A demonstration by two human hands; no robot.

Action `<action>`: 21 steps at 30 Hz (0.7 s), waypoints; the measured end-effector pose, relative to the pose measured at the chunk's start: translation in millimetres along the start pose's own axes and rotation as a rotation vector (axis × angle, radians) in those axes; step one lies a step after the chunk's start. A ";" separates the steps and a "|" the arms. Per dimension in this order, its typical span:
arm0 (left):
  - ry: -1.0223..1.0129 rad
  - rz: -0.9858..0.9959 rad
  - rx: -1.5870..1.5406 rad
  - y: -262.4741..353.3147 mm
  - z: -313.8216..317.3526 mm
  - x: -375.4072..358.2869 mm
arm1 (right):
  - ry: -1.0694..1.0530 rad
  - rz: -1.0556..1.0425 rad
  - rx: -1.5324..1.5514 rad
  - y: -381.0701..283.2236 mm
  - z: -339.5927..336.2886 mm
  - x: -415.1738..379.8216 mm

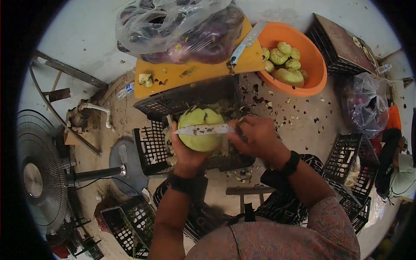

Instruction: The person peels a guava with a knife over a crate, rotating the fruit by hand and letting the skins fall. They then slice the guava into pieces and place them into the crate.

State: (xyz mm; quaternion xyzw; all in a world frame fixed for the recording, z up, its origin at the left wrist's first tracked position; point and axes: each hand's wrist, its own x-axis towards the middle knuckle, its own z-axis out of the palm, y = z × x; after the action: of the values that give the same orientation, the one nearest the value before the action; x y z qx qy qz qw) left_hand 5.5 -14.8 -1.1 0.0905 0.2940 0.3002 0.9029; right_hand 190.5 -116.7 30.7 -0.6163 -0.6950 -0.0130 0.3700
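My left hand [187, 152] cups a large round eggplant [200, 141] from below and the left. Its flesh is pale green and mostly peeled, with a few dark bits of skin near the top. My right hand [255, 136] grips a knife [206, 129], whose wide, bit-spattered blade lies across the front of the eggplant, pointing left. Fingers of the right hand hide the handle. Both hands are over a black plastic crate [149, 145] that holds pale scraps.
On a yellow board [167, 89] lie a clear bag of purple eggplants [195, 39] and a second knife [247, 43]. An orange basin [314, 71] holds several peeled eggplants [288, 65]. A fan [41, 173] stands left; crates [342, 158] and another person's arm [398, 151] are at right.
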 end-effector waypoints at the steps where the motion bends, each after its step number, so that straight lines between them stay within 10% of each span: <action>1: -0.019 -0.017 -0.019 0.4 -0.2 -0.2 | -0.001 0.001 0.000 -0.2 -0.6 -0.1; 21: -0.151 -0.067 0.004 1.3 -3.1 -2.7 | -0.145 0.059 0.009 4.4 -6.2 -1.1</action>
State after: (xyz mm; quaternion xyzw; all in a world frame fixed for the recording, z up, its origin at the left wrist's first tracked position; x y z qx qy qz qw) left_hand 1.3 -15.4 -1.9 0.1048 0.2286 0.2617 0.9318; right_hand 197.4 -119.4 32.7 -0.6342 -0.7016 0.0458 0.3218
